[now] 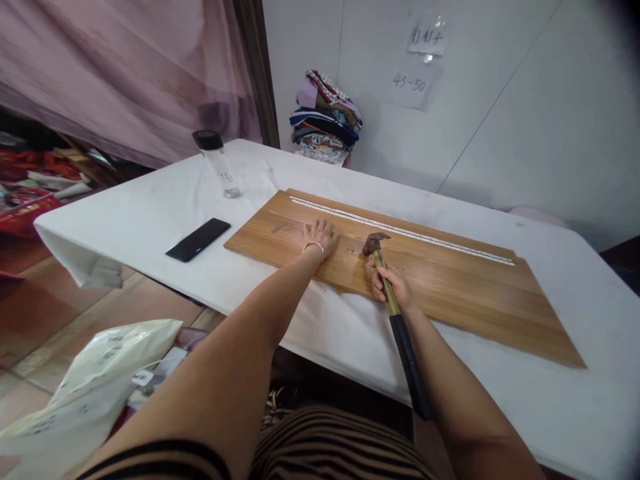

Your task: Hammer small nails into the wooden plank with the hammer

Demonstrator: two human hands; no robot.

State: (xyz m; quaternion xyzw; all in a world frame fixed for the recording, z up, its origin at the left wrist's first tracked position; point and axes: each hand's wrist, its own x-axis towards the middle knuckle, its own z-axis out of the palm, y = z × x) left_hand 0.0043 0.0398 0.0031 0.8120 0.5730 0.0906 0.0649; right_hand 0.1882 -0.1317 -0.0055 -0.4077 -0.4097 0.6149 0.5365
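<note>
A long wooden board (450, 287) lies on the white-covered table, with two thin white strips (400, 230) along its far side. My left hand (320, 237) rests flat on the board's left part, fingers spread, a bracelet at the wrist. Several nails (281, 229) lie on the board just left of it. My right hand (390, 283) is wrapped round the yellow shaft of a hammer (394, 303). The rusty hammer head is over the board's middle, close to some small marks; whether it touches the wood I cannot tell. Its black grip points down towards me.
A black phone (199, 240) and a clear bottle (220, 167) with a black lid stand left of the board on the table (150, 200). Folded cloths (327, 120) are piled behind the table, by the wall. A pale bag (100, 373) is at lower left.
</note>
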